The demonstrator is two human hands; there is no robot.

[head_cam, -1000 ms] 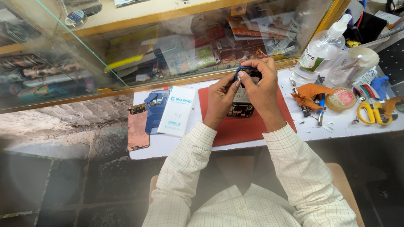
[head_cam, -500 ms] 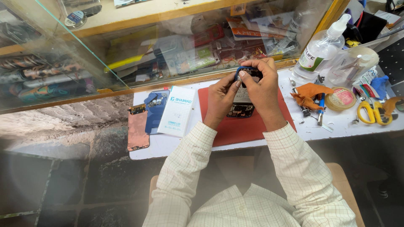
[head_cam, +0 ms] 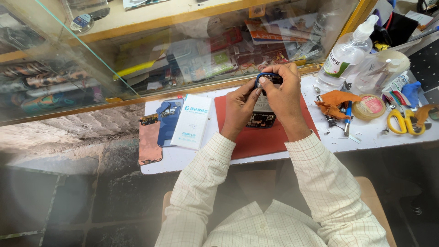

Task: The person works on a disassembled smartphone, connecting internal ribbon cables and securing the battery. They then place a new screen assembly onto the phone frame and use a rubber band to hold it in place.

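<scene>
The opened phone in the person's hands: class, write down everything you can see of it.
The opened phone is a flat slab with its back off, showing dark circuit parts at the near end and a pale panel in the middle. A blue rim shows at its far end. It is tilted over the red mat. The left hand and right hand pinch its far end; much is hidden.

Bright even daylight, hazy glare across the lower frame, reflections on the glass case (head_cam: 137, 59), wide-angle bending at the edges, soft shadows under the hands, sharp at the centre
</scene>
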